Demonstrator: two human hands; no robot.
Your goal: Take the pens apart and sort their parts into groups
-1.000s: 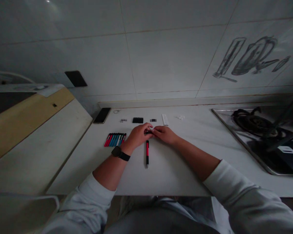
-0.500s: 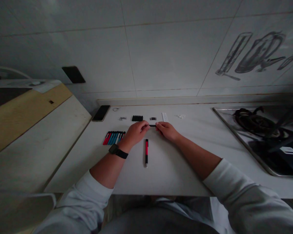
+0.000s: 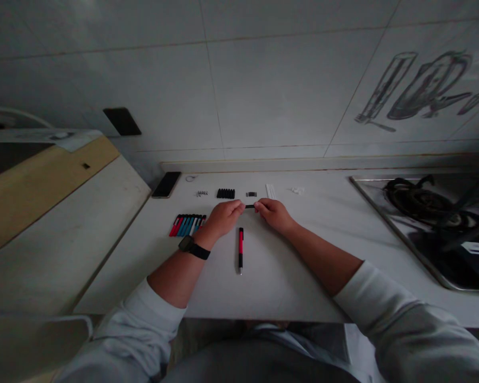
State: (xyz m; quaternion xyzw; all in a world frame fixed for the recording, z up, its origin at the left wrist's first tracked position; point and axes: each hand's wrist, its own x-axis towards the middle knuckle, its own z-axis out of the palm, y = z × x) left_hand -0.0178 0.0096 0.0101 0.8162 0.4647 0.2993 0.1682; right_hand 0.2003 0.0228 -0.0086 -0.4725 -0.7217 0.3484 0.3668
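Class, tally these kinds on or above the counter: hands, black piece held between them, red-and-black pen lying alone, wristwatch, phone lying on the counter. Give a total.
Hands, left hand and right hand: 2
Black piece: 1
Red-and-black pen: 1
Wristwatch: 1
Phone: 1
Total: 6

The bare left forearm [image 3: 173,276] slants up toward one o'clock, the bare right forearm [image 3: 327,254] toward ten. The left grip [image 3: 224,215] and right grip [image 3: 275,214] face each other, just apart, the right at the left's three o'clock; both are closed in a pinch.
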